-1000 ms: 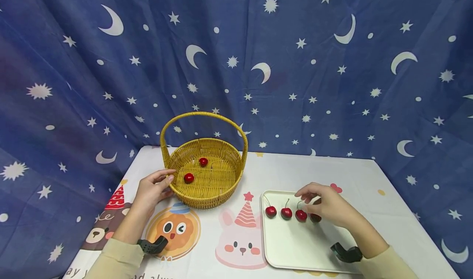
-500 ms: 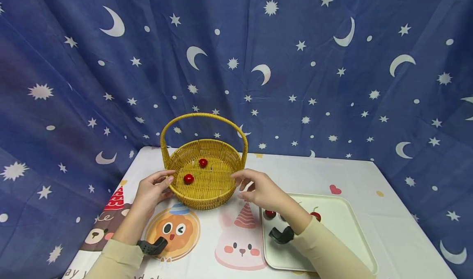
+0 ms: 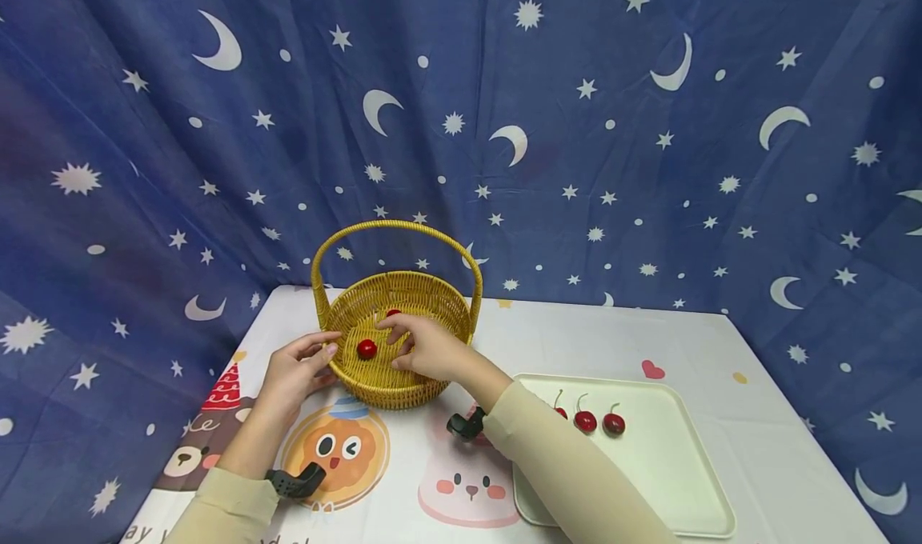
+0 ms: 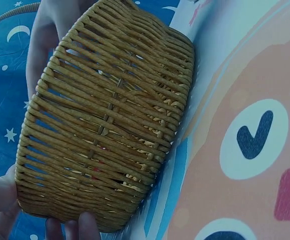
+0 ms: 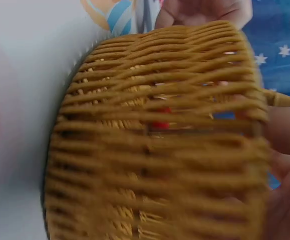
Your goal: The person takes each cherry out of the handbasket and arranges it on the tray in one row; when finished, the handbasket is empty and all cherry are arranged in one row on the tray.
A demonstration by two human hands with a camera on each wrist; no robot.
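In the head view a round yellow wicker basket [image 3: 403, 396] with a tall arched handle stands on the left of the table. My left hand [image 3: 295, 372] holds its left rim; the left wrist view shows fingers [image 4: 87, 227] against the outer wall. Inside lie two red cherries: the nearer one [image 3: 366, 350] shows fully, the farther one [image 3: 394, 313] is partly covered by my right hand. Bent over the basket, my right hand [image 3: 432, 348] has thumb and forefinger apart near that farther cherry, nothing visible between them.
To the right lies a cream tray [image 3: 670, 464], partly under my right sleeve. Cherries with stems stand in a row on it, one of them [image 3: 614, 425] at the right end. The printed tablecloth [image 3: 547, 328] meets a blue star-and-moon curtain [image 3: 648, 168] behind.
My right hand has left the tray's cherries and travelled left over the basket's right rim into it. The left hand has stayed at the rim, and the basket has not moved.
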